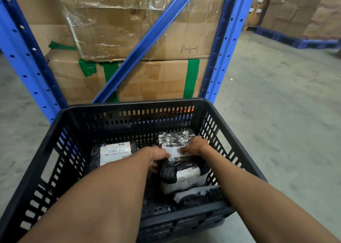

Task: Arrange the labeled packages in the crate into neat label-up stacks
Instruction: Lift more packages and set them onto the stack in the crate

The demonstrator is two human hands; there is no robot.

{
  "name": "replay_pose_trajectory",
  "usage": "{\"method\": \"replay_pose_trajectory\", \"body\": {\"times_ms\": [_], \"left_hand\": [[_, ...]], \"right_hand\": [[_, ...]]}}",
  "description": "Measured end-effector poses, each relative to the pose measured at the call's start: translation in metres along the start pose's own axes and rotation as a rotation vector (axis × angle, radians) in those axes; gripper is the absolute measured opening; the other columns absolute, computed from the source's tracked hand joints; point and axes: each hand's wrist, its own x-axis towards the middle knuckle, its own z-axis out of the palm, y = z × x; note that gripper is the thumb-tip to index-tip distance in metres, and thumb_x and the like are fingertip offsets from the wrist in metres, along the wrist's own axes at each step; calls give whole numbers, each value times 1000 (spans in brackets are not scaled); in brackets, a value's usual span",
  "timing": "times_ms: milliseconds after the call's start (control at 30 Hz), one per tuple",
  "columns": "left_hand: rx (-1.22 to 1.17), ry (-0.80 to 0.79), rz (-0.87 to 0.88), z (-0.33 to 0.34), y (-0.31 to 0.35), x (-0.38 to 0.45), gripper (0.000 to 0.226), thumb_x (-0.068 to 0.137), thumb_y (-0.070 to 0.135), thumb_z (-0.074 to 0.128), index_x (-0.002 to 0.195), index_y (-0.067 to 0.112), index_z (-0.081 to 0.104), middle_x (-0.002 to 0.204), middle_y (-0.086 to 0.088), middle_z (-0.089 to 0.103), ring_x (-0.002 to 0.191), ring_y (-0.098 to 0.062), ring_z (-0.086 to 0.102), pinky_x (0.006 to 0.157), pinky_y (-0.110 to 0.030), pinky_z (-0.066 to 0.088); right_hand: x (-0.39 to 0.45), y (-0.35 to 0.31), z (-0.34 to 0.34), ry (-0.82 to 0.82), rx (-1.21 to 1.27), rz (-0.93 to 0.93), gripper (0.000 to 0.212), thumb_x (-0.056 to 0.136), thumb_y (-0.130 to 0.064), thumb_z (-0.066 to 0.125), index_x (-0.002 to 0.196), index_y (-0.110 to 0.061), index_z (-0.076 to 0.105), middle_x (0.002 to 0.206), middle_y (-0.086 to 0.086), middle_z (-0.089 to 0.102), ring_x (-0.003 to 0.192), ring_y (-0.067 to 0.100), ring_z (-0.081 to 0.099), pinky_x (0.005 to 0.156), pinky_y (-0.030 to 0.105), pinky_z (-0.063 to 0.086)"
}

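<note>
A black slotted crate [129, 105] stands on the floor in front of me. Inside, at the far right, lies a black wrapped package [174, 138] with a white label. My left hand [156, 157] and my right hand [193, 145] both grip this package at its near edge, fingers closed on the label. At the left lies another black package [114, 151] with its barcode label facing up. Two more black packages with white labels [181, 177] [195, 196] lie nearer to me on the right side, label up. My forearms hide part of the crate floor.
Right behind the crate stands a blue metal rack [219, 61] with a diagonal brace, holding large cardboard boxes [129, 30] with green tape. Grey concrete floor [276, 104] spreads to the right. More boxes and a blue pallet [295, 39] sit at the far right.
</note>
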Motion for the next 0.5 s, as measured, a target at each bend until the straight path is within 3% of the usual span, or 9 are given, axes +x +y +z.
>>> {"method": "replay_pose_trajectory", "body": {"times_ms": [67, 133, 200, 300, 400, 500], "left_hand": [[-49, -37, -56, -10, -4, 0, 13, 94, 19, 62, 97, 9, 55, 72, -5, 51, 51, -16, 56, 77, -36, 55], [-132, -53, -65, -24, -11, -2, 11, 92, 10, 64, 92, 7, 53, 76, -9, 56, 65, -23, 62, 95, -43, 54], [-215, -62, -30, -36, -17, -6, 16, 91, 1, 63, 92, 10, 50, 81, -11, 61, 72, -25, 64, 97, -47, 53], [-352, -91, 15, -44, -22, -13, 34, 92, -8, 56, 114, 15, 45, 107, -15, 63, 92, -31, 67, 91, -47, 54], [-490, -138, 28, -47, -23, -18, 48, 92, -4, 56, 135, 12, 40, 148, -17, 42, 132, -40, 46, 95, -51, 49], [-591, -238, 45, -55, -24, -27, 62, 86, 13, 64, 144, 13, 41, 141, -17, 47, 124, -42, 49, 99, -64, 46]], "right_hand": [[-1, 4, -2, 3, 90, -28, 89, 80, -62, 71, 140, 1, 48, 145, 17, 52, 137, 35, 47, 115, 41, 39], [2, 6, -3, 6, 316, -62, 78, 79, -54, 77, 127, 2, 54, 128, 17, 60, 119, 30, 58, 103, 37, 47], [2, 3, -4, -1, 574, -109, 61, 77, -45, 82, 110, 0, 58, 117, 14, 63, 99, 26, 61, 89, 36, 53], [-1, -2, -8, 34, 734, -161, 60, 79, -46, 80, 108, 1, 56, 118, 18, 67, 94, 30, 63, 92, 43, 56], [-5, -3, -13, 174, 818, -239, 47, 82, -40, 79, 103, -6, 54, 111, 18, 68, 89, 30, 65, 93, 49, 56], [-14, -7, -16, 303, 806, -393, 46, 81, -37, 80, 109, -8, 59, 84, 9, 64, 72, 21, 55, 73, 43, 53]]}}
